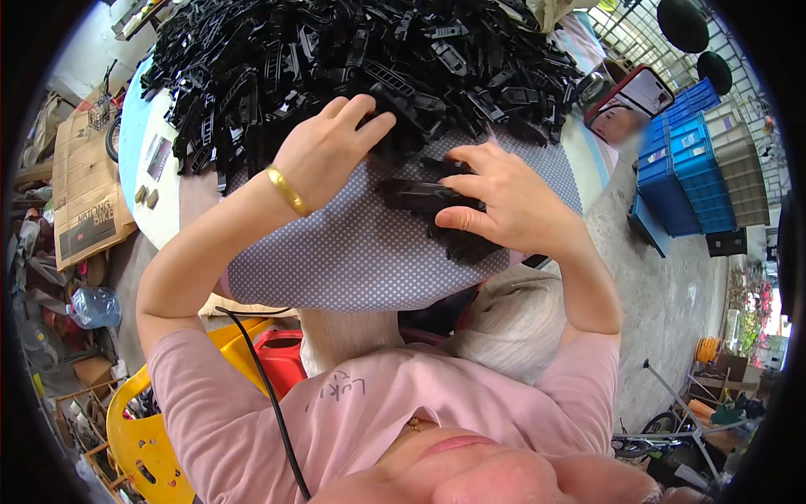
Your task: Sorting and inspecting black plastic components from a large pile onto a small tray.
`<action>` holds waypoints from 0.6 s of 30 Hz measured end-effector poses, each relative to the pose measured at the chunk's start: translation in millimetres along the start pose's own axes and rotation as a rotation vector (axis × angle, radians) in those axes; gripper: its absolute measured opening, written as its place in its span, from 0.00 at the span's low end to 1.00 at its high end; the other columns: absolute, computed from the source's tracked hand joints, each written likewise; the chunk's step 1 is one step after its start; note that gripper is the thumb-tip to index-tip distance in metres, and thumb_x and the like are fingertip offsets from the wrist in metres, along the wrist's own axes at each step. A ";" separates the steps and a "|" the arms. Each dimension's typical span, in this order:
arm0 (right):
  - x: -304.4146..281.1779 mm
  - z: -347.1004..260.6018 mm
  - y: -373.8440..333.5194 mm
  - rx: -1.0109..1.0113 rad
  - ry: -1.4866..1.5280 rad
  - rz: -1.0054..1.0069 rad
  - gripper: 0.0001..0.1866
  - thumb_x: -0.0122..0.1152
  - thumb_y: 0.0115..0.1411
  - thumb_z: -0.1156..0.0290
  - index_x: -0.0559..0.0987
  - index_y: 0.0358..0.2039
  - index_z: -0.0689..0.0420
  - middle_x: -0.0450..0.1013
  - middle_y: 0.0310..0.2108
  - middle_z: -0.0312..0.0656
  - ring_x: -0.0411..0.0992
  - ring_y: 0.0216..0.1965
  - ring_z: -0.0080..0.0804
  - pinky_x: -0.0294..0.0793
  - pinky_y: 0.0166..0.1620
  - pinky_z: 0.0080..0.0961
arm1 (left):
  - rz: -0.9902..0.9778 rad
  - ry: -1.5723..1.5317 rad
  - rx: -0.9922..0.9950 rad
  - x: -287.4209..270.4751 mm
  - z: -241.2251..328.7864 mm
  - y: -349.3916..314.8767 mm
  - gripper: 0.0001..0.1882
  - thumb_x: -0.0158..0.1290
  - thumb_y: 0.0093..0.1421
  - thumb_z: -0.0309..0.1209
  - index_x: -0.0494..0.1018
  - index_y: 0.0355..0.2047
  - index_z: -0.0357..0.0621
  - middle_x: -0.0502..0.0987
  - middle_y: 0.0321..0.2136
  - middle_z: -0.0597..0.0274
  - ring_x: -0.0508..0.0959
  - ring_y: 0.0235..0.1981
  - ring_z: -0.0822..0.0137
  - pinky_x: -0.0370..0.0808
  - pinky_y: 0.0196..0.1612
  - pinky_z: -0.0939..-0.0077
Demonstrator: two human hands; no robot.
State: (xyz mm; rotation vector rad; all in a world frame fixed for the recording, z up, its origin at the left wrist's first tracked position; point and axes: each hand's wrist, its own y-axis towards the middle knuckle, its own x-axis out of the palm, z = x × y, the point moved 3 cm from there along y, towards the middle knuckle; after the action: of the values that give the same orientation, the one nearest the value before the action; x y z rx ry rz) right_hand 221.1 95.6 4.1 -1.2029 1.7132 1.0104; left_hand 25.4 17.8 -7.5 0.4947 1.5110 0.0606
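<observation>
A large heap of black plastic parts [277, 63], some of them ladder-shaped, covers the far half of the table. My left hand [327, 151], with a gold bangle at its wrist, reaches to the near edge of the heap. Its thumb and forefinger are apart beside the dark parts, and nothing shows between them. Over the dotted cloth [336, 260], my right hand [508, 197] grips a long black plastic part [428, 197] between thumb and fingers. A smaller bunch of black parts [468, 246] lies under that hand, partly hidden by it.
A phone [630, 105] in a dark red case stands at the table's right side. Blue crates [693, 172] are stacked on the floor beyond it. Flattened cardboard [88, 185] leans at the left. A yellow chair [143, 437] and a red stool [281, 357] are near me.
</observation>
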 end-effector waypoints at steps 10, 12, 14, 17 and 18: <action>-34.7 40.5 -0.9 0.257 0.127 0.337 0.08 0.56 0.54 0.74 0.78 0.34 0.62 0.74 0.37 0.45 0.73 0.34 0.42 0.72 0.40 0.30 | 0.203 -0.002 0.023 10.9 12.8 29.1 0.12 0.55 0.49 0.27 0.65 0.33 0.42 0.69 0.25 0.61 0.75 0.27 0.63 0.73 0.30 0.72; -44.0 58.2 -2.5 0.221 -0.170 0.533 0.09 0.57 0.51 0.77 0.77 0.35 0.62 0.74 0.38 0.45 0.72 0.35 0.40 0.71 0.41 0.29 | 0.178 0.003 0.012 13.2 18.5 27.5 0.11 0.54 0.50 0.27 0.65 0.32 0.42 0.69 0.25 0.61 0.74 0.27 0.63 0.73 0.30 0.72; -36.5 76.9 0.6 0.107 -0.387 0.569 0.13 0.59 0.49 0.77 0.77 0.38 0.61 0.74 0.37 0.44 0.73 0.35 0.36 0.71 0.39 0.26 | 0.081 -0.055 -0.054 17.3 18.4 25.2 0.11 0.53 0.50 0.24 0.67 0.34 0.39 0.70 0.26 0.58 0.74 0.28 0.61 0.73 0.32 0.71; -31.8 89.0 3.9 0.098 -0.489 0.528 0.16 0.60 0.48 0.76 0.75 0.40 0.60 0.73 0.35 0.43 0.72 0.34 0.34 0.71 0.37 0.25 | 0.118 -0.341 -0.085 7.4 16.0 25.1 0.15 0.54 0.51 0.22 0.69 0.40 0.36 0.71 0.29 0.56 0.75 0.31 0.61 0.74 0.35 0.72; -33.1 88.8 4.1 0.095 -0.489 0.526 0.16 0.60 0.48 0.76 0.75 0.40 0.60 0.73 0.35 0.43 0.72 0.34 0.34 0.71 0.37 0.25 | 0.119 -0.342 -0.088 4.6 12.9 25.6 0.15 0.54 0.51 0.22 0.69 0.40 0.36 0.71 0.29 0.56 0.75 0.31 0.61 0.74 0.35 0.72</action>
State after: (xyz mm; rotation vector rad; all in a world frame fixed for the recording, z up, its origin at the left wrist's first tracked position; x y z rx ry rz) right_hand 239.0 188.7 2.6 -0.3857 1.6754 1.3765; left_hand 44.9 38.9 -3.1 0.4961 1.1394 0.1287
